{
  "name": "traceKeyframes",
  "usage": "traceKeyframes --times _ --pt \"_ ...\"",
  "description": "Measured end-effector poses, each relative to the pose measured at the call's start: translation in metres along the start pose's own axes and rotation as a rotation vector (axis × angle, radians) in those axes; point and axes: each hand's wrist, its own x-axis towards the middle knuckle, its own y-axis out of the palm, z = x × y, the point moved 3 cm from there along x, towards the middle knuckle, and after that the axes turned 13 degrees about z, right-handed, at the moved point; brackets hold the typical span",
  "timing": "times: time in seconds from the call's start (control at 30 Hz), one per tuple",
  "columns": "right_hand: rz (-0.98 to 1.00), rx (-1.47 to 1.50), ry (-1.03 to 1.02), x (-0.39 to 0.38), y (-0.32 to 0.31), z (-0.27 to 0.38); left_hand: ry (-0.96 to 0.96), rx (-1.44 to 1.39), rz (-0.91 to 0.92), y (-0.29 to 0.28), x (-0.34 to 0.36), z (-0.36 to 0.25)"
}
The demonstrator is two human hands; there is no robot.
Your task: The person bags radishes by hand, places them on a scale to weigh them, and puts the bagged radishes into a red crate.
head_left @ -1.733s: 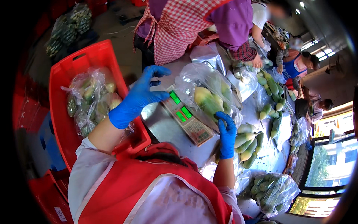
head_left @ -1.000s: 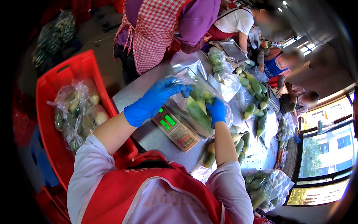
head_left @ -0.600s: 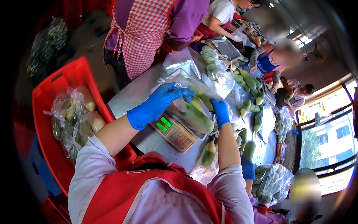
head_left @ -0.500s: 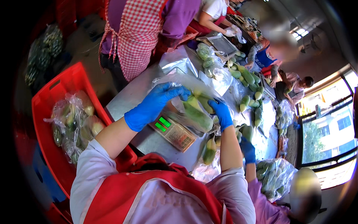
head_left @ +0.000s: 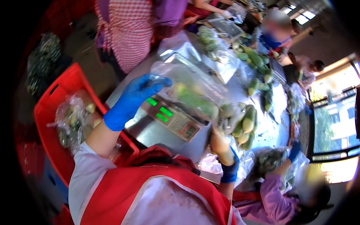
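Gripping a long vegetable (head_left: 220, 145) in the right hand (head_left: 230, 167), with blue-gloved fingers wrapped round its lower end. Can see its pale body stick up past those fingers, toward the near right end of a clear bag (head_left: 198, 88). Can't tell contact between the two, too blurred.

Holding the left hand (head_left: 137, 95), also blue-gloved, half curled at the left edge of that bag, with fingertips near the thumb. Can't tell pinched film from a mere touch there.

Have the clear bag just right of the left fingers, lying over a scale (head_left: 183, 125), with green and yellow-green vegetables inside. Find lit green displays (head_left: 165, 111) on the scale, below the left fingertips.

Find a red crate (head_left: 75, 80) left of the left fingers, with bagged vegetables (head_left: 75, 122) in it. Find a loose pile of vegetables (head_left: 247, 125) up and right of the right fingers, on the metal table (head_left: 270, 132).

Note a co-worker in purple sleeves (head_left: 275, 193) right of the right fingers, with a blue-gloved co-worker's hand (head_left: 295, 149) by another filled bag (head_left: 272, 159). Note another co-worker in a checked apron (head_left: 129, 33) well beyond the left fingers
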Motion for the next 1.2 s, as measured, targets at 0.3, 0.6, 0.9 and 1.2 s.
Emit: traceKeyframes --times 0.3,0.6,0.9,1.2 --pt "-0.129 -0.182 -0.192 0.027 -0.002 0.032 0.056 0.15 -0.32 -0.032 -0.043 -0.018" --pt "-0.438 -1.239 -0.333 -0.017 -0.035 0.003 0.04 0.152 -0.34 -0.023 -0.061 -0.007" --pt "-0.52 -0.341 -0.575 0.002 -0.114 0.052 0.073 0.184 -0.232 0.009 -0.014 0.002" --pt "-0.523 -1.567 -0.397 0.085 -0.075 0.114 0.091 0.48 -0.306 0.018 0.042 0.037"
